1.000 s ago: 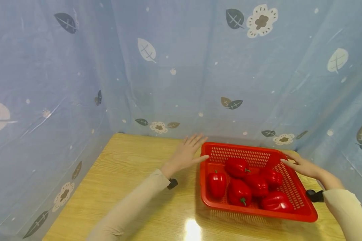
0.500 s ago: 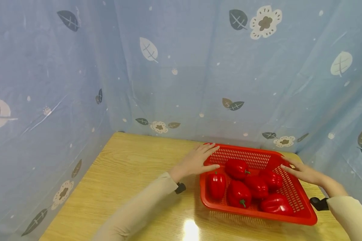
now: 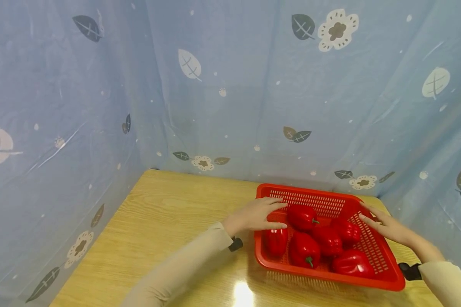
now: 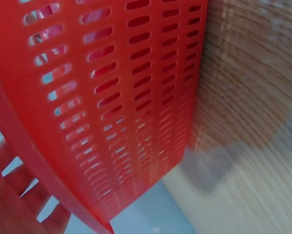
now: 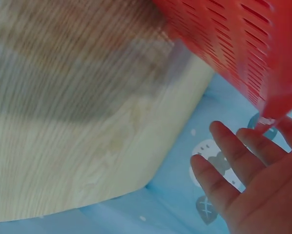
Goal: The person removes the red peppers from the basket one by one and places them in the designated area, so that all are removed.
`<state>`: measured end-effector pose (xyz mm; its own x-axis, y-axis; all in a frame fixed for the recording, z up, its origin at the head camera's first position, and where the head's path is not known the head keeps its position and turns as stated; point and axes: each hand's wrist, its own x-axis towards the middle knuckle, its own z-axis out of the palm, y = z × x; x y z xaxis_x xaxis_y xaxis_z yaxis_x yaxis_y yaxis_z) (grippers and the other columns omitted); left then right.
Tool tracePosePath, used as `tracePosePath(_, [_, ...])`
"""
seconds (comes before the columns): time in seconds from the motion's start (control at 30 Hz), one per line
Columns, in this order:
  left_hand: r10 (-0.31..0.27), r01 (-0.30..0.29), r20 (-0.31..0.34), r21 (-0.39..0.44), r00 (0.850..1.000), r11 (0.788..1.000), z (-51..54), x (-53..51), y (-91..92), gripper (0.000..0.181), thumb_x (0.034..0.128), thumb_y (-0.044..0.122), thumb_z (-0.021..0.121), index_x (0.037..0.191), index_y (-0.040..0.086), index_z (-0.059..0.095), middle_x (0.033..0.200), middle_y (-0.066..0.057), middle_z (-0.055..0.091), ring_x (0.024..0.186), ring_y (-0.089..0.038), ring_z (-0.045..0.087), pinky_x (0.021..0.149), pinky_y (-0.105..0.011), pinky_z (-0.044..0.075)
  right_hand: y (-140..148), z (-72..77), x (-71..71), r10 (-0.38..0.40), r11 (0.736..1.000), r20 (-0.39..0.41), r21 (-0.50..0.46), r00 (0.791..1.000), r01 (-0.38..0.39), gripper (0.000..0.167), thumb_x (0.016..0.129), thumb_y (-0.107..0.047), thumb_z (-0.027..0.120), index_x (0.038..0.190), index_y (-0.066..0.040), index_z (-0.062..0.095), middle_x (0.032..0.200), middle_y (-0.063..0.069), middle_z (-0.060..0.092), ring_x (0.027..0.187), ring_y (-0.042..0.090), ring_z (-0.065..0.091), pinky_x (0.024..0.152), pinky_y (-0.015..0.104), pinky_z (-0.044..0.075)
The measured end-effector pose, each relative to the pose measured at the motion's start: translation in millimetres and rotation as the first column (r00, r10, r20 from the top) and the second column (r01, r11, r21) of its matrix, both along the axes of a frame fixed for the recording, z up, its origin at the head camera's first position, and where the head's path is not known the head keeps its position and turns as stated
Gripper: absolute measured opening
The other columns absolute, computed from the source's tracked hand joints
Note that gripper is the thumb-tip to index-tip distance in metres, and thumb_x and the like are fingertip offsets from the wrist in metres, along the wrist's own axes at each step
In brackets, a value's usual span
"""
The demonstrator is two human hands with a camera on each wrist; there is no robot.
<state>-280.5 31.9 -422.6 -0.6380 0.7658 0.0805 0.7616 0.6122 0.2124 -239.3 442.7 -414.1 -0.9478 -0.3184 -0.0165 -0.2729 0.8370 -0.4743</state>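
A red slotted basket (image 3: 326, 278) stands on the wooden table, with several red bell peppers (image 3: 304, 250) lying in it. My left hand (image 3: 255, 214) reaches over the basket's left rim, fingers spread and extended above the leftmost pepper (image 3: 275, 243); whether it touches the rim is unclear. Over the right rim lies my right hand (image 3: 388, 225), its fingers relaxed and apart near the back right corner. Neither hand grips anything. The left wrist view shows the basket's slotted side (image 4: 126, 97) close up, and in the right wrist view the spread fingers (image 5: 236, 156) are beside the basket's corner.
The wooden table (image 3: 169, 204) extends to the left of the basket and shows a bright reflection at the front. A blue curtain (image 3: 223, 106) with leaf and flower prints hangs behind the table and along both sides.
My left hand has moved right and toward the front, from beside the basket to over its left rim. My right hand has shifted slightly toward the front. The peppers lie as before.
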Motion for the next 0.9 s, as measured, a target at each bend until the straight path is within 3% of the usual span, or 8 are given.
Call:
tracePosePath(0.4, [-0.075,0.075,0.019,-0.022,0.997,0.997,-8.9,0.1,5.4,0.074,0.0853,0.066,0.044,0.144,0.024,0.032,0.148,0.004,0.034,0.137,-0.013,0.029,0.111,-0.032,0.026,-4,-23.1,0.6,-0.043,0.996,-0.13,-0.081,0.991,0.032,0.069,0.095,-0.022,0.051,0.147,0.001,0.011,0.14,0.039,0.024,0.12,0.06,0.027,0.084,0.071,0.028])
tracePosePath(0.7, [-0.089,0.088,-0.011,-0.035,0.996,0.995,-16.4,0.8,7.5,0.073,0.0848,0.065,0.046,0.143,0.023,0.036,0.146,0.004,0.036,0.135,-0.013,0.031,0.112,-0.034,0.024,-6,-29.1,2.9,-0.095,0.995,-0.133,-0.048,0.987,0.09,0.072,0.095,-0.029,0.05,0.147,0.0,0.01,0.138,0.038,0.027,0.116,0.059,0.033,0.081,0.073,0.031])
tracePosePath(0.9, [-0.123,0.121,-0.026,-0.055,0.992,0.991,-15.9,1.7,8.9,0.072,0.0835,0.064,0.05,0.141,0.022,0.039,0.144,0.004,0.038,0.133,-0.013,0.035,0.111,-0.033,0.027,-9,-29.6,3.9,-0.126,0.992,-0.134,-0.016,0.983,0.125,0.075,0.094,-0.034,0.051,0.148,-0.001,0.008,0.136,0.039,0.029,0.114,0.057,0.035,0.081,0.072,0.034])
